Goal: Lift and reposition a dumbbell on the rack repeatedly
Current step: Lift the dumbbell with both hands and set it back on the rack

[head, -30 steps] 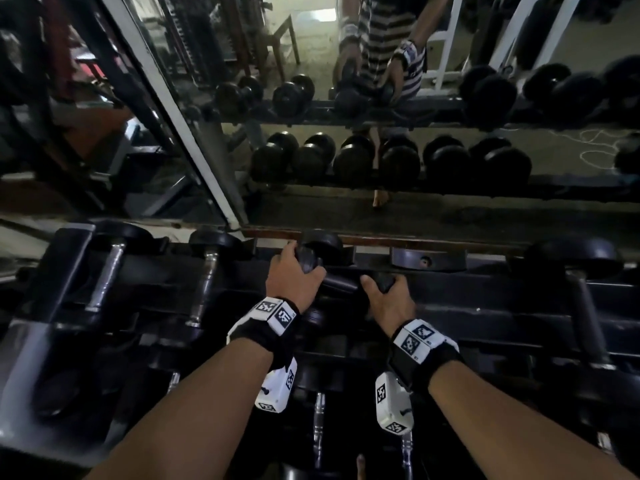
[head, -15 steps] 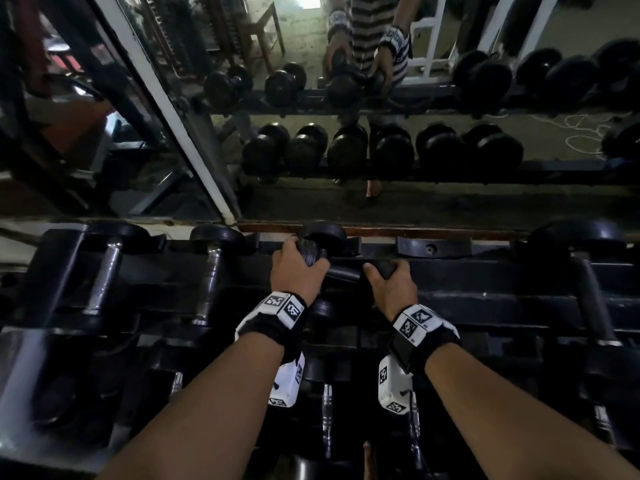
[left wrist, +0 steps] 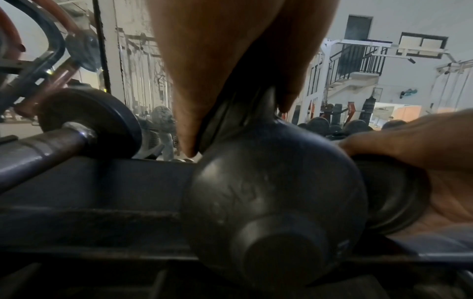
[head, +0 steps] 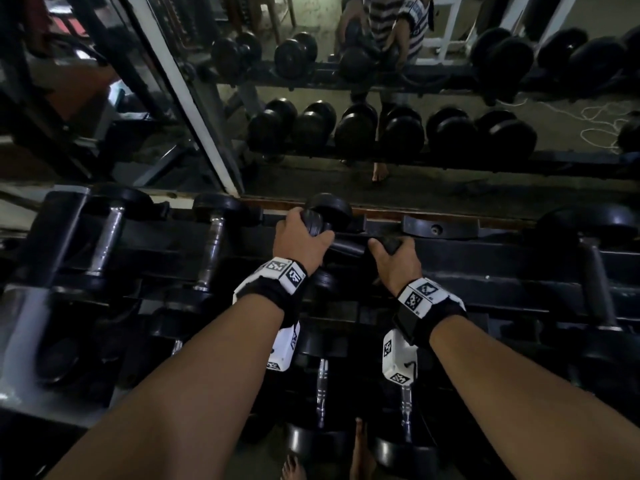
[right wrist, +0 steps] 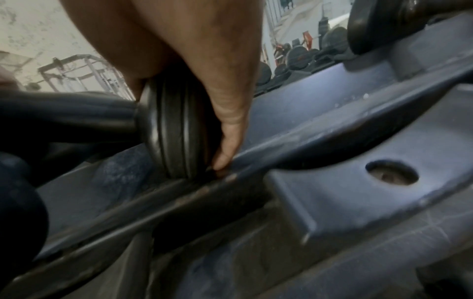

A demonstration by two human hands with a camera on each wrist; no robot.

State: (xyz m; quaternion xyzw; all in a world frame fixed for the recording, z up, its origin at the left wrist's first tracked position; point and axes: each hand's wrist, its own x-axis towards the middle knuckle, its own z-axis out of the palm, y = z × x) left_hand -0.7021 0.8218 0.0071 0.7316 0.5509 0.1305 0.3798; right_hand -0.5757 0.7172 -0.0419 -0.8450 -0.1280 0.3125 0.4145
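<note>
Dumbbell [head: 346,245] is being held crosswise on top tier of rack [head: 519,271], near the back rail w/ mirror [head: 381,98] just behind. Left hand [head: 300,241] is being wrapped over left end weight, fingers curled round its rim; right hand [head: 394,263] is being clamped round right end weight, thumb on near face, fingertips [right wrist: 225,159] tucked under, right where weight is meeting the rail. So both grips are being kept on the ends, not on the handle betw. them. Whether the load is being borne by the rack or by the hands cannot be told; right weight looks touching or nearly touching the rail in right wrist view. Risks as judged: fingertips are being put in a pinch spot, and if the weight is being lowered or rolled back they could be trapped against the rail. Ends are smooth and rounded, so a slip is being invited once it is being lifted clear, esp. if one side is being raised first and the bar is tipping. Neighbouring dumbbell [head: 214,251] on left is sitting close; a sideways shift could be knocking into it. Bare feet [head: 360,452] are being kept under the rack edge, so a drop would be landing there.
</note>
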